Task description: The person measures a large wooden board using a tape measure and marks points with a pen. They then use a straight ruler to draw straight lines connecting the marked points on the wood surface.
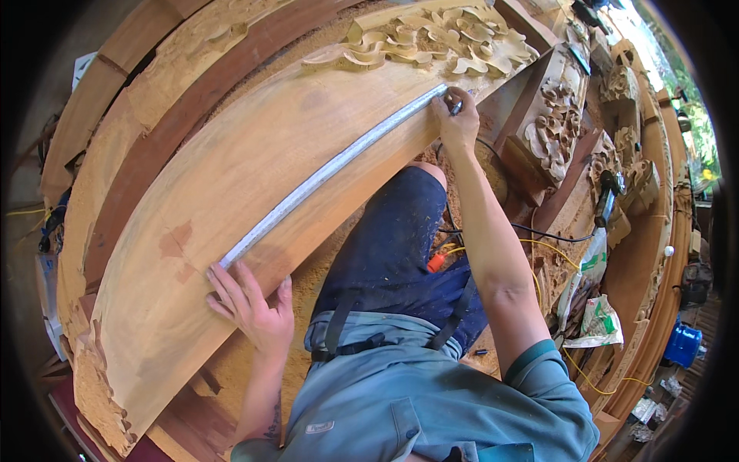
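A long, pale metal straightedge [335, 165] lies aslant on a broad wooden panel [200, 185] in front of me. My left hand [258, 308] rests on the panel at the straightedge's near end, fingers spread and fingertips touching it, thumb close to the panel's edge. At the far end, my right hand [459, 127] is closed around a small dark, shiny pen-like object [456, 108], its fingers against the straightedge. The fingers partly cover this object, so its exact kind is unclear. Carved leafy relief [431, 38] covers the panel's far end.
Further carved wooden pieces [554, 123] are stacked at the right. A black-handled power tool [608, 196], cables [558, 235], an orange connector [437, 262] and a plastic bag [599, 323] lie there too. Long curved timbers [154, 154] run along the left. Sawdust covers many surfaces.
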The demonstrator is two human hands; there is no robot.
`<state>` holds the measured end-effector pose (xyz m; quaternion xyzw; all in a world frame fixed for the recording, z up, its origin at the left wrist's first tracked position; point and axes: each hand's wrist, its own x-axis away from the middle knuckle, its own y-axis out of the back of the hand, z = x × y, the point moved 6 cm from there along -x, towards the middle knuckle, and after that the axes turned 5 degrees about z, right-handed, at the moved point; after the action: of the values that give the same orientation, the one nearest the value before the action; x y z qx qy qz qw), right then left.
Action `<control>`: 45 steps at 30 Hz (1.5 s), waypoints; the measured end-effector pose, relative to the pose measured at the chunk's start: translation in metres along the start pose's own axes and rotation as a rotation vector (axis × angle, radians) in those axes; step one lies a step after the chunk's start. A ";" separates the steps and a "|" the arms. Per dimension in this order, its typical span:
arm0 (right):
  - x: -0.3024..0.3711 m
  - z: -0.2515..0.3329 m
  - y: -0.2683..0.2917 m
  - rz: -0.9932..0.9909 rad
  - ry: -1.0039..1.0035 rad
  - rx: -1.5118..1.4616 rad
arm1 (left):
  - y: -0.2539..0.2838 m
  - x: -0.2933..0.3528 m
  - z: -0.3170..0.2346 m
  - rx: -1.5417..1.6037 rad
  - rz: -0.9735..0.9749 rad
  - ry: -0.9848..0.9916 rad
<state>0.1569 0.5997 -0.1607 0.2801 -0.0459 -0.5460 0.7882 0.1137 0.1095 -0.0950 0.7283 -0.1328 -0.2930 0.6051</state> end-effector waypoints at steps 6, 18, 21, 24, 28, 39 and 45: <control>-0.017 -0.022 -0.007 0.009 0.008 0.236 | -0.003 -0.004 -0.002 0.009 0.053 0.068; -0.033 -0.041 -0.012 0.134 0.089 0.099 | 0.004 -0.014 -0.036 0.180 0.006 -0.066; -0.030 -0.039 -0.011 0.133 0.070 0.033 | 0.005 -0.021 -0.028 0.148 -0.036 0.009; -0.031 -0.035 -0.009 0.132 0.084 0.132 | 0.000 -0.019 -0.026 0.171 -0.059 -0.016; -0.032 -0.038 -0.009 0.126 0.101 0.099 | -0.004 -0.019 -0.024 0.243 -0.110 -0.068; -0.011 -0.007 -0.006 0.124 0.057 0.147 | 0.004 -0.016 -0.021 0.177 -0.098 -0.117; -0.007 -0.004 -0.001 0.078 0.081 0.165 | 0.007 -0.018 -0.024 0.172 -0.173 -0.119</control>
<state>0.1551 0.6071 -0.1633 0.3640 -0.0695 -0.4976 0.7843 0.1143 0.1373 -0.0813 0.7677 -0.1298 -0.3741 0.5039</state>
